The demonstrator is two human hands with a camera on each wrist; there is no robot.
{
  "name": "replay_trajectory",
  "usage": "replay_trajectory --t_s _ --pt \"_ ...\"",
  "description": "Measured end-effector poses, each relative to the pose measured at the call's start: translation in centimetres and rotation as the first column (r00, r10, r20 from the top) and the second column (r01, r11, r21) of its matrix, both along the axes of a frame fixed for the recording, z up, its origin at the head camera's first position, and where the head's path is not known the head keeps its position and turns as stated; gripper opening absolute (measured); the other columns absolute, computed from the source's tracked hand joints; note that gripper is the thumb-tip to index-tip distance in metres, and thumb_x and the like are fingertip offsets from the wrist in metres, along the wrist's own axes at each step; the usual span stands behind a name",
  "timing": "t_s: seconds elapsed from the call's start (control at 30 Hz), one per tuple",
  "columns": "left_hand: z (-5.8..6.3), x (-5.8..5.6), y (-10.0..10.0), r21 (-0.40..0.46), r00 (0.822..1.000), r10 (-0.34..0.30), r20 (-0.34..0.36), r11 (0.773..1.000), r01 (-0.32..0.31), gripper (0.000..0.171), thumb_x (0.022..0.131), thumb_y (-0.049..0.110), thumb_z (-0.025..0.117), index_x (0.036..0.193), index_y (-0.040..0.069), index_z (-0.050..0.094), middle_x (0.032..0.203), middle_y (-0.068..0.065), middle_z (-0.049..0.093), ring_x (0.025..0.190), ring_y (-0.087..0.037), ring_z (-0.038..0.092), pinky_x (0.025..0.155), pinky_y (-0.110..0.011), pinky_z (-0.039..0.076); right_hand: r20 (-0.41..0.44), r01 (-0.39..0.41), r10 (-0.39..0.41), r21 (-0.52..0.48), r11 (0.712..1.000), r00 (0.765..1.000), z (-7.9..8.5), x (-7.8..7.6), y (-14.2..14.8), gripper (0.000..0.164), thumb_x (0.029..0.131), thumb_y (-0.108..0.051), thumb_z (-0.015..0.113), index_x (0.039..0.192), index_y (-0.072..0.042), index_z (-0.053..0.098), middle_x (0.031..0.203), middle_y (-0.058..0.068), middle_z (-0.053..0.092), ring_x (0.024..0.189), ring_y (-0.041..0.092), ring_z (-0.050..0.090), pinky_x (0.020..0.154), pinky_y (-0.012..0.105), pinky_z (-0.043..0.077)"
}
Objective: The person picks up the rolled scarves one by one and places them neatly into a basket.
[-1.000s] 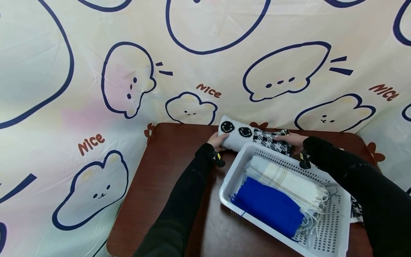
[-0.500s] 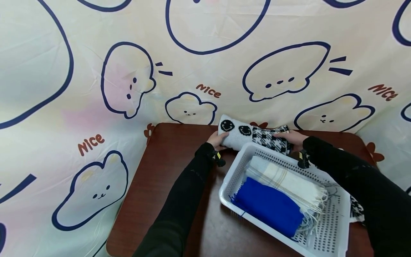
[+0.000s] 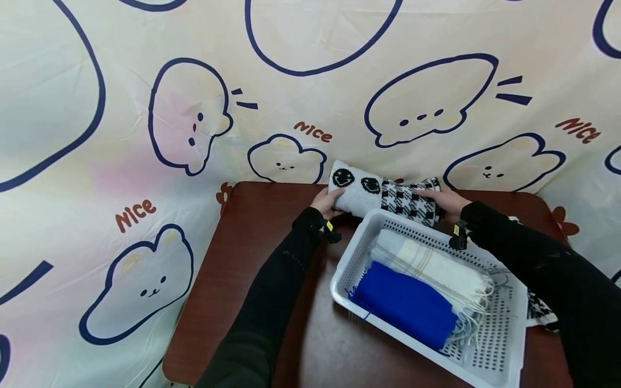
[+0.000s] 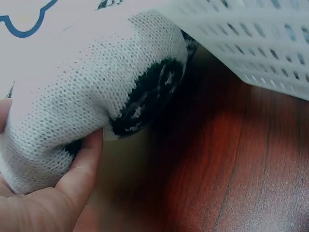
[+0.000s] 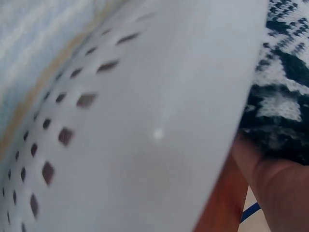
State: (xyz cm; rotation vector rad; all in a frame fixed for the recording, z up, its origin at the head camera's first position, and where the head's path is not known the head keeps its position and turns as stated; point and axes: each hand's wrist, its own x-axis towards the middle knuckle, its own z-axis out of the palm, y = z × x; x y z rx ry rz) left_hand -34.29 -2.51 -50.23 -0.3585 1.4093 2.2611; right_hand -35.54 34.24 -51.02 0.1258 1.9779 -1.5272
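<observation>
Behind the basket, a folded knitted scarf (image 3: 361, 196) stretches between my two hands, white with black smiley faces at the left and black-and-white houndstooth at the right. My left hand (image 3: 327, 202) grips its white end; in the left wrist view, the thumb digs into the soft knit (image 4: 96, 72). At the houndstooth end, my right hand (image 3: 448, 200) pinches the scarf, thumb on the near side. The white basket wall (image 5: 145, 145) fills much of the right wrist view and partly hides the right hand's fingers.
A white perforated basket (image 3: 342, 280) stands on the brown table (image 3: 257, 237), with a folded blue scarf (image 3: 405, 304) and a cream plaid fringed scarf (image 3: 432, 264) inside. More black-and-white fabric (image 3: 539, 311) lies beyond its right side. A cartoon-printed curtain (image 3: 291, 108) hangs behind the table.
The folded scarf has risen slightly and tipped between both hands, which keep their hold. The head view has shifted a little; the basket and its contents stay as they were.
</observation>
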Motion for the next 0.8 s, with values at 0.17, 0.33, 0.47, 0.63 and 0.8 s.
replay_trajectory --t_s 0.17,0.33,0.47,0.63,0.8 --pt "0.6 0.0 0.0 0.0 1.0 -0.003 -0.019 1.0 0.003 0.055 0.11 0.011 0.06 0.161 0.006 0.041 0.161 -0.023 0.042 0.149 -0.04 0.042 0.122 -0.06 0.038 -0.025 0.023 -0.024 -0.042 0.999 0.999 0.7 0.6 0.0 0.08 0.113 -0.049 0.05 0.167 -0.016 -0.001 0.159 0.019 0.034 0.097 0.0 0.065 0.09 0.03 0.058" --pt "0.8 -0.1 0.1 -0.007 0.999 0.002 -0.05 1.0 -0.003 0.057 0.11 0.011 0.06 0.162 0.006 0.04 0.162 -0.023 0.04 0.148 -0.041 0.041 0.123 -0.06 0.037 -0.024 0.047 -0.049 -0.068 0.997 0.998 1.3 1.1 -0.1 0.068 0.113 -0.047 0.052 0.162 -0.02 0.014 0.14 0.002 0.046 0.1 -0.001 0.065 0.09 0.027 0.057" --pt "0.7 -0.3 0.3 -0.005 0.998 0.016 -0.068 1.0 -0.016 0.059 0.109 0.011 0.061 0.164 0.01 0.04 0.163 -0.022 0.039 0.149 -0.04 0.041 0.123 -0.06 0.037 -0.023 0.059 -0.062 -0.093 0.994 0.998 1.7 1.2 -0.2 0.051 0.113 -0.047 0.053 0.153 -0.027 0.028 0.135 -0.005 0.049 0.104 0.0 0.063 0.092 0.025 0.055" --pt "1.3 -0.5 0.5 0.006 0.995 0.021 -0.099 1.0 -0.021 0.06 0.109 0.012 0.062 0.164 0.013 0.04 0.161 -0.02 0.041 0.147 -0.039 0.043 0.122 -0.059 0.037 -0.034 0.094 -0.1 -0.149 0.984 0.994 2.1 0.8 0.2 0.03 0.112 -0.045 0.055 0.135 -0.034 0.039 0.12 -0.016 0.058 0.104 0.001 0.063 0.09 0.023 0.056" --pt "2.7 -0.8 0.6 0.029 0.99 0.037 -0.135 0.999 -0.033 0.058 0.109 0.012 0.062 0.162 0.013 0.042 0.154 -0.017 0.046 0.141 -0.036 0.047 0.122 -0.059 0.039 -0.066 0.106 -0.118 -0.16 0.981 0.991 3.4 0.5 0.3 0.033 0.112 -0.044 0.054 0.14 -0.034 0.037 0.124 -0.015 0.054 0.105 0.0 0.063 0.09 0.022 0.055"
